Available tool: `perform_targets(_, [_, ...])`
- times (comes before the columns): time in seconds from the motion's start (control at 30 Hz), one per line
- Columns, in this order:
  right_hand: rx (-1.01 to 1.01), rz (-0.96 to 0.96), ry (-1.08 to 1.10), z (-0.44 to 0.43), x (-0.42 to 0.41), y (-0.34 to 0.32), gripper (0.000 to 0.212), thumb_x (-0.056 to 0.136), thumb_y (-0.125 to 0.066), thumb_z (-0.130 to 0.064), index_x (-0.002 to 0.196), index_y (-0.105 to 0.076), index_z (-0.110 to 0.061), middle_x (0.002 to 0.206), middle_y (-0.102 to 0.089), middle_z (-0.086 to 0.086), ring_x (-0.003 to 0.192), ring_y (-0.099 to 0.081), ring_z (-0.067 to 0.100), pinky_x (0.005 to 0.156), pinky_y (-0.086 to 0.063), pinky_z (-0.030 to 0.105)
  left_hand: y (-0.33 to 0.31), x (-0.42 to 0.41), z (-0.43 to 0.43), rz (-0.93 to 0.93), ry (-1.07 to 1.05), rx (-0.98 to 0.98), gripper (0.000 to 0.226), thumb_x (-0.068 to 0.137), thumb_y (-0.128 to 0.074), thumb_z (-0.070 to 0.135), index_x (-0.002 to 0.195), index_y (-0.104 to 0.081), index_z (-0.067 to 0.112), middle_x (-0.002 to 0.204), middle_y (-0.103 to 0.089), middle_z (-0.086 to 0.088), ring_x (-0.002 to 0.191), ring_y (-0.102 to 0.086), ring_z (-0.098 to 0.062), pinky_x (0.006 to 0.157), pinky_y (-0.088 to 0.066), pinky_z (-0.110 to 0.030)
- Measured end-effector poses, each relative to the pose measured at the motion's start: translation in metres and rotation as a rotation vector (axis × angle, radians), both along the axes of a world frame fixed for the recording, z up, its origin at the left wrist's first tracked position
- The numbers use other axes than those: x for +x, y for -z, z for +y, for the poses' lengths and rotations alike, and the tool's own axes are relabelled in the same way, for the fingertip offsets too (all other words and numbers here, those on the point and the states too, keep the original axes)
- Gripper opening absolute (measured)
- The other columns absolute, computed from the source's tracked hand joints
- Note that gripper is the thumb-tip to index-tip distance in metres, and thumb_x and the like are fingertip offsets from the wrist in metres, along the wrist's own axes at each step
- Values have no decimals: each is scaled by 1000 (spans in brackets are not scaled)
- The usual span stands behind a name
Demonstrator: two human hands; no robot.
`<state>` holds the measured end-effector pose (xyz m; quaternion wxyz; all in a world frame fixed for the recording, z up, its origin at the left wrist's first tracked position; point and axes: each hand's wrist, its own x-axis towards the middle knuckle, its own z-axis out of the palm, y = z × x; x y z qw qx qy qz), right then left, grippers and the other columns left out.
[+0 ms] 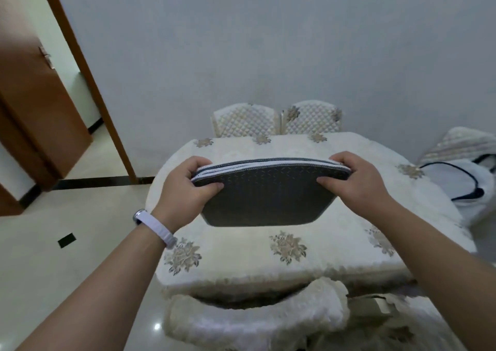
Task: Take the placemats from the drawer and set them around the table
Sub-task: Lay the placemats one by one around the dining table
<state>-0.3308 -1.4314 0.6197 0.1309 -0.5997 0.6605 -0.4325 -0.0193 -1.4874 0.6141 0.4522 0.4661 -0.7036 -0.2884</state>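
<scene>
A stack of dark grey patterned placemats (264, 199) with white stitched edges hangs tilted above the table (241, 262), its far edge raised. My left hand (185, 192) grips the stack's left end, thumb on top and fingers behind. My right hand (357, 183) grips the right end the same way. The table wears a cream cloth with embroidered flowers. No drawer is in view.
Two chairs with quilted cream covers (276, 120) stand at the table's far side against the wall. A fluffy covered chair (257, 315) is tucked in at the near side. Another covered chair (461, 168) stands at the right. An open brown door (35, 104) is on the left.
</scene>
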Motion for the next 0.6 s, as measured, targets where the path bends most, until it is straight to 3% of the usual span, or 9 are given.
perform_targets(0.13, [-1,1,7,-41,-50,20,28,77,-78,-16,78,-57,-35,79,-62,-15,77,-57,6,63,-38,16,18,-56,-35,-5,-54,28,20,77,-77,7,90,-64,17,84,-67,6,78,-60,-3,65,-49,-19])
perform_targets(0.33, [49,24,-54,-111,-139,52,24,78,-78,-18,88,-59,-30,83,-60,-13,83,-56,17,72,-39,29,43,-141,-93,-46,-128,121,22,78,-76,7,90,-64,21,86,-67,6,80,-62,-8,73,-53,-31])
perform_targets(0.47, [59,15,-75,-160,-192,66,26,79,-78,-16,87,-57,-29,85,-60,-8,84,-54,17,72,-36,27,56,-197,-135,-68,-195,130,22,78,-75,7,89,-63,21,85,-66,5,79,-60,-9,70,-53,-33])
perform_targets(0.6, [60,40,-84,-206,-229,77,24,80,-75,-13,86,-55,-24,86,-57,-3,81,-51,19,67,-31,26,66,-243,-174,-91,-239,115,20,79,-74,6,87,-60,19,80,-62,3,70,-55,-4,62,-46,-26])
